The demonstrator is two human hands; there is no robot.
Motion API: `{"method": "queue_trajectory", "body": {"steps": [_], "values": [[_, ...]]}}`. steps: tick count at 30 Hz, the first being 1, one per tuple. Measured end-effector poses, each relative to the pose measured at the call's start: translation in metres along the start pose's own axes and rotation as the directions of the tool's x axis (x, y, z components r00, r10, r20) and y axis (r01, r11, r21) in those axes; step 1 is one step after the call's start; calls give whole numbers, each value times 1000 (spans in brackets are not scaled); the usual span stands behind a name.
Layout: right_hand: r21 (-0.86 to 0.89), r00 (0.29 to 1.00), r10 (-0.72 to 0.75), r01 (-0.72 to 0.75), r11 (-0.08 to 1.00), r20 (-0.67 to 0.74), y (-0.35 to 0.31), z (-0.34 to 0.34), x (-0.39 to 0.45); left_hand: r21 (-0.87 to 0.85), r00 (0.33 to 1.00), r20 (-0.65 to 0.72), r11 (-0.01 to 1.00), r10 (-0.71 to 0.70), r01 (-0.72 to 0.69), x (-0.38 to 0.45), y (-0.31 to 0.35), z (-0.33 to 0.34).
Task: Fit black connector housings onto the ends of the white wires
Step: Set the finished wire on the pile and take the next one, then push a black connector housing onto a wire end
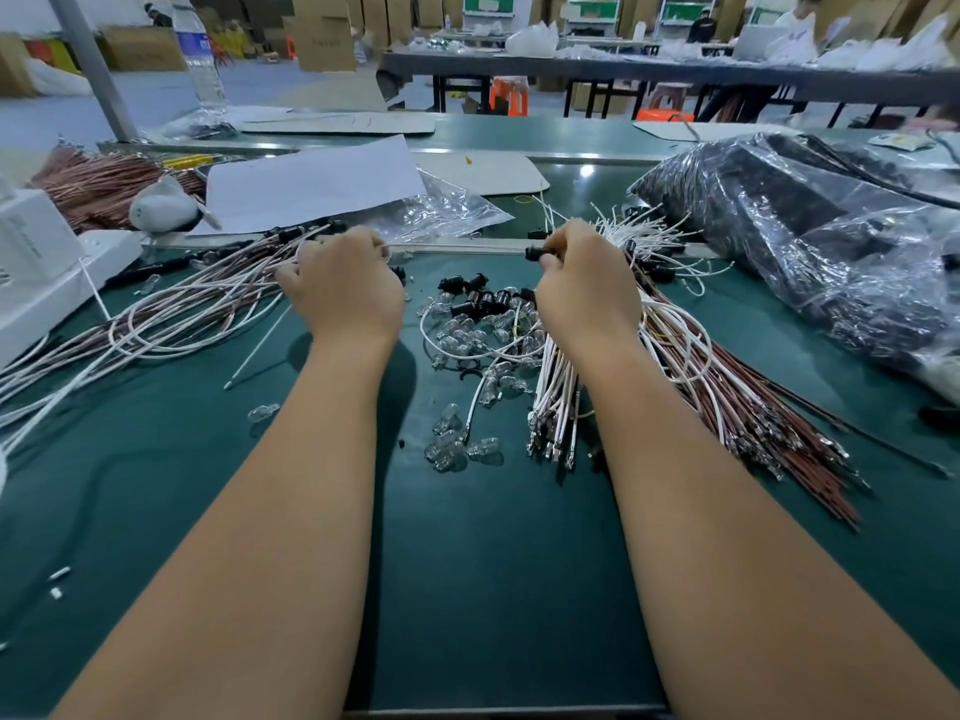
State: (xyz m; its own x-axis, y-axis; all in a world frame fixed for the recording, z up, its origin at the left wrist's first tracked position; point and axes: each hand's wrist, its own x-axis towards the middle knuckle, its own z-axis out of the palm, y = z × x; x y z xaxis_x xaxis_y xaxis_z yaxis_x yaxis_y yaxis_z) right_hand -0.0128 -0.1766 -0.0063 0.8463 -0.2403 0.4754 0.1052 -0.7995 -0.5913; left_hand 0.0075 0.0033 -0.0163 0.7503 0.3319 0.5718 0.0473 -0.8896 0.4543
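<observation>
My right hand (584,291) pinches a black connector housing (535,253) at its fingertips, above the green mat. A thin white wire (457,246) stretches taut from that housing to my left hand (345,291), whose curled fingers hold its other end. Several loose black housings (480,298) lie between my hands. A bundle of white wires (556,392) with metal terminals lies under my right wrist. Finished white and brown wires (182,309) with housings fan out beside my left hand.
Small clear glass bulbs (452,444) are scattered on the mat's middle. Brown wires (753,407) lie at the right. A clear plastic bag of black parts (831,241) fills the far right. A white device (36,262) stands at the left, paper sheets (311,184) behind.
</observation>
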Motion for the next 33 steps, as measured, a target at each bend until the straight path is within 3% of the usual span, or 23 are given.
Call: {"method": "queue_trajectory", "body": {"steps": [1, 3, 6, 8, 15, 20, 28, 33], "values": [[-10, 1000, -11, 11, 1000, 11, 0, 1, 0, 8, 1000, -10, 1000, 14, -14, 0, 0, 0], [3, 998, -50, 50, 999, 35, -3, 3, -1, -47, 985, -30, 984, 170, -172, -2, 7, 1], [101, 988, -133, 125, 987, 80, -9, 5, -4, -248, 879, 12, 853, 476, -459, -10, 28, 4], [145, 979, -181, 165, 976, 99, -11, 6, -6, -350, 838, 72, 801, 540, -486, -15, 36, 5], [97, 986, -138, 130, 987, 91, -3, 7, -3, -303, 927, 182, 915, 329, -266, -6, 18, 8], [222, 981, -175, 153, 963, 82, -3, 9, -4, -593, 928, 185, 790, 324, -157, -15, 33, 4], [318, 992, -129, 118, 941, 13, 1, 9, -5, -664, 949, 257, 747, 184, 34, -11, 27, 5], [344, 994, -103, 113, 932, -46, -1, 7, -4, -694, 940, 291, 716, 176, 81, -10, 26, 2]]}}
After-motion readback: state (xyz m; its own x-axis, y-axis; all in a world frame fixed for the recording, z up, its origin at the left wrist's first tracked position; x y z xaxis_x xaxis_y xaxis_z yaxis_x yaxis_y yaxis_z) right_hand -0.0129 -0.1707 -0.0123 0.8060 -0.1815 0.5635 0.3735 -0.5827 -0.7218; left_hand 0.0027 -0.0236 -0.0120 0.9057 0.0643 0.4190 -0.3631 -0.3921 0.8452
